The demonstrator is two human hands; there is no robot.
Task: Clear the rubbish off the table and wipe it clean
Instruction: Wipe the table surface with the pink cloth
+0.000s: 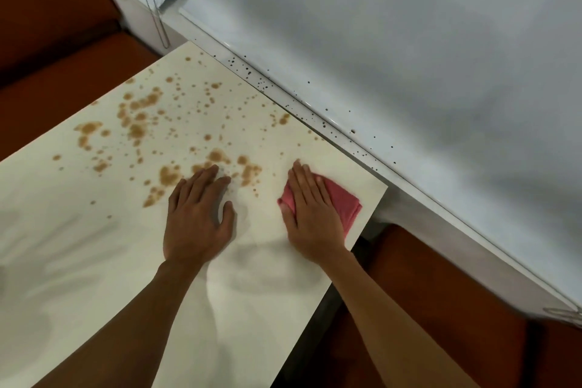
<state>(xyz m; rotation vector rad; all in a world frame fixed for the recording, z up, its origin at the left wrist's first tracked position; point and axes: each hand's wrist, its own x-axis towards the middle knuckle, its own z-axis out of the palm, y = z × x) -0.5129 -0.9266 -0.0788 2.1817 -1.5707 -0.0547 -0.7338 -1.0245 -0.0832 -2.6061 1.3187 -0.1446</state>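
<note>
A cream-white table (94,246) carries many brown splashes and drops (141,123) across its far half. My right hand (310,211) lies flat, fingers together, pressing a folded pink cloth (345,201) onto the table near its right edge. The cloth sticks out to the right of the hand. My left hand (198,214) rests palm down on the table, fingers spread a little, holding nothing. Its fingertips touch the nearest brown stains (217,157).
A white window sill (315,116) dotted with small black specks runs along the table's far edge, below a grey-white wall. Orange-brown seats (441,309) stand at the right and at the far left. Blind cords (157,19) hang at the upper left.
</note>
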